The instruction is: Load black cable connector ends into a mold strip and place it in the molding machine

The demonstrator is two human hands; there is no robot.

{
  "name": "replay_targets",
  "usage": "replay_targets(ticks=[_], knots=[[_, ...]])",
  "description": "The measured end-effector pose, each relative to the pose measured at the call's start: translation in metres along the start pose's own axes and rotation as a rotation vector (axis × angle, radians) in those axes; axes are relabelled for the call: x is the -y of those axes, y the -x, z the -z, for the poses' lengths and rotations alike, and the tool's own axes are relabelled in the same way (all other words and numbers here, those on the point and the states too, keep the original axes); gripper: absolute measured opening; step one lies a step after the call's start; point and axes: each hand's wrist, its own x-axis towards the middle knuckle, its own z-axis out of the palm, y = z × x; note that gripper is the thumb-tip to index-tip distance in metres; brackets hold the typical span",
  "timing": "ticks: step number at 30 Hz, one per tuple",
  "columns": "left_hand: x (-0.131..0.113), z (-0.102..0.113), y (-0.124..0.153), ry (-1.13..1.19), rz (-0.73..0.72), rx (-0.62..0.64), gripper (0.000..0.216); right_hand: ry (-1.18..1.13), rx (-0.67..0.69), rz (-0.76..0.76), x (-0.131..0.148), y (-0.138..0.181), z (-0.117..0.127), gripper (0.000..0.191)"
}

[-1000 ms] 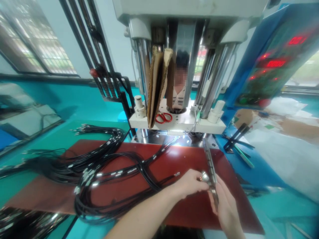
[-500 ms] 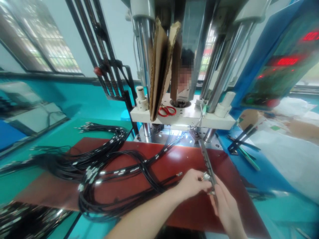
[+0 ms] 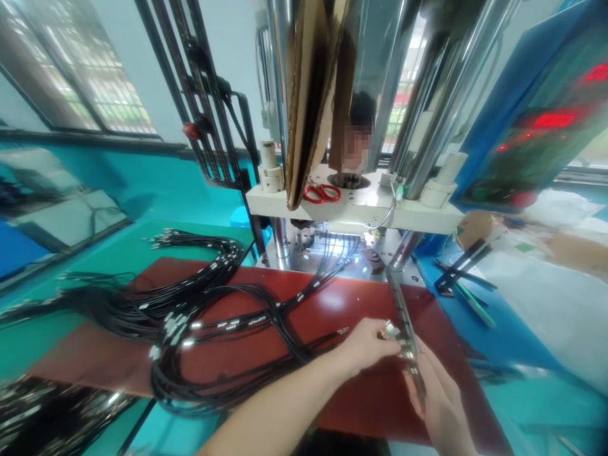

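the left hand point(image 3: 365, 347) pinches a small metal connector point(image 3: 390, 330) against the long metal strip point(image 3: 403, 323) that the right hand point(image 3: 439, 399) grips, low over the red worktop point(image 3: 332, 304). the tiny connector could slip out and drop among the black cables point(image 3: 213, 329).

A teal bench point(image 3: 61, 329) carries a dark red mat point(image 3: 332, 310), with black cable bundles point(image 3: 199, 316) spread across it
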Motion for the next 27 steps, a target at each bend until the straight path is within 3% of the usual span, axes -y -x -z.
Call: replay_targets(ticks=[4, 9, 12, 19, 23, 27], knots=[[0.005, -0.004, -0.001, -0.057, -0.022, -0.015, 0.012, 0.086, 0.041, 0.022, -0.004, -0.004, 0.004, 0.055], [0.012, -0.002, 0.000, -0.019, -0.056, 0.005, 0.006, 0.240, 0.076, 0.155, -0.017, -0.013, 0.006, 0.049], [0.013, 0.002, 0.000, -0.102, -0.094, 0.011, 0.009, 0.247, 0.118, 0.134, -0.020, -0.015, 0.007, 0.052], [0.003, 0.009, 0.000, -0.379, -0.182, -0.272, 0.009, 0.004, -0.004, -0.010, -0.019, -0.011, 0.011, 0.056], [0.002, 0.007, 0.001, -0.546, -0.195, -0.220, 0.015, 0.001, -0.009, 0.020, -0.022, -0.012, 0.013, 0.054], [0.004, 0.004, -0.001, -0.355, -0.123, -0.108, 0.017, 0.010, 0.033, 0.012, -0.023, -0.012, 0.015, 0.054]])
